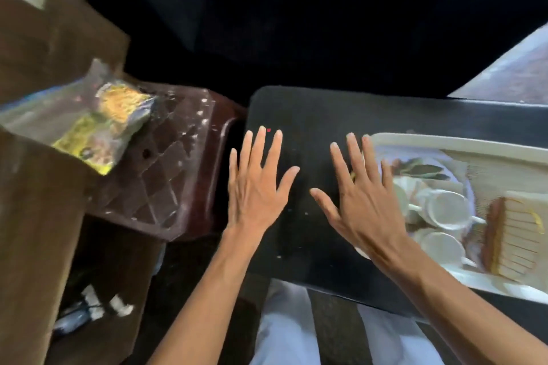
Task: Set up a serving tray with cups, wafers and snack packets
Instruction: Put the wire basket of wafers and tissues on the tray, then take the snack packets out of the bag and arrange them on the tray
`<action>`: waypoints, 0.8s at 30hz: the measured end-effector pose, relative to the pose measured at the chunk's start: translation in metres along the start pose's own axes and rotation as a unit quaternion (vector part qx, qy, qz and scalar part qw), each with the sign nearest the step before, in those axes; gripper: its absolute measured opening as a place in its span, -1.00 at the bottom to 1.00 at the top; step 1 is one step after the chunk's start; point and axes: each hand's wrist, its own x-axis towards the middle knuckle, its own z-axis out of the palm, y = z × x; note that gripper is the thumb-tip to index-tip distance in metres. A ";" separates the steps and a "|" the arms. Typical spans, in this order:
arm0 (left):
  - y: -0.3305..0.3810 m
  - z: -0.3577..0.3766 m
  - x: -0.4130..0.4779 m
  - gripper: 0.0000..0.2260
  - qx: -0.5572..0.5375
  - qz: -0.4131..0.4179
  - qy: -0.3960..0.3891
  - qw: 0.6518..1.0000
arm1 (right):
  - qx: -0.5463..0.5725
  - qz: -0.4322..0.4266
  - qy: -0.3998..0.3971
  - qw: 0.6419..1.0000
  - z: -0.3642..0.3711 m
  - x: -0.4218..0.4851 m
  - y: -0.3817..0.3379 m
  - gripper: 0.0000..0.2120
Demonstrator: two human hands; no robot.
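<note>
A cream serving tray (415, 139) lies on the black table (311, 115) at the right. On it sit white cups (444, 207) lying on a plate with a leaf pattern, and beside them a stack of wafers (510, 240). Yellow-green snack packets (109, 115) in clear wrap rest on a brown plastic stool (166, 175) at the left. My left hand (255, 184) hovers flat over the table with fingers spread and holds nothing. Just left of the tray, my right hand (361, 195) is also spread and empty, its fingers overlapping the tray's left edge.
A brown wooden surface (35, 216) runs along the left side. Small white and grey items (95, 305) lie on the dark floor below the stool. My legs in light trousers (284, 332) show under the table's near edge.
</note>
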 end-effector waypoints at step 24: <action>-0.414 -0.094 0.025 -0.35 -0.170 -0.374 0.260 0.874 | -0.081 -0.179 -0.041 0.980 0.033 0.135 -0.327 -0.13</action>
